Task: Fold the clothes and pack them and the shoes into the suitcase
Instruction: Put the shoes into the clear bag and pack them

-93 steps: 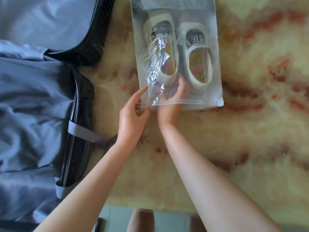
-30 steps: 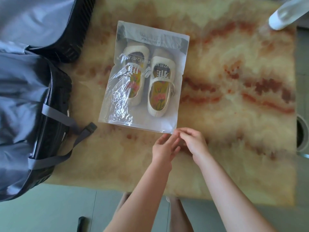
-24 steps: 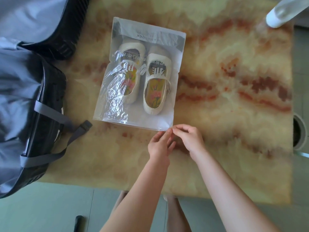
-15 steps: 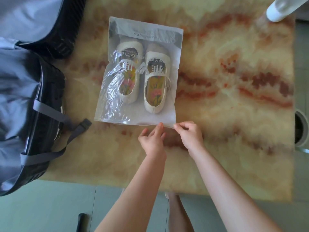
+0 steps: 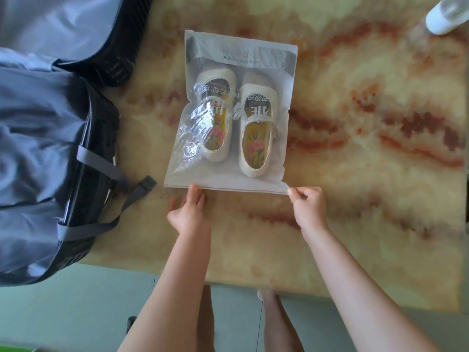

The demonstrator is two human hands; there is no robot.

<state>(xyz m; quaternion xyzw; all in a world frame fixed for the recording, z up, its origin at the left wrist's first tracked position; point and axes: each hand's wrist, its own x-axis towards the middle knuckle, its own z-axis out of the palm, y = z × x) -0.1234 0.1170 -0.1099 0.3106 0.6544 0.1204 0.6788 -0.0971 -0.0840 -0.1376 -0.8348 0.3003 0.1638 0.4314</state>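
Plastic bag holds 2 cream shoes beside open suitcase.

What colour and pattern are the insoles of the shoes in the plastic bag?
The insoles are yellow with pink flowers and green stems; the head view shows them.

Shoes in bag, right of suitcase

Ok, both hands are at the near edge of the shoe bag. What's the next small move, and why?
Probably slide the left hand along the near edge of the bag to its left corner, pressing flat, while the right hand pinches the right corner. The left fingers lie straight on that edge, short of the corner, so that stretch may be unsealed; I cannot tell. The shoes are inside.
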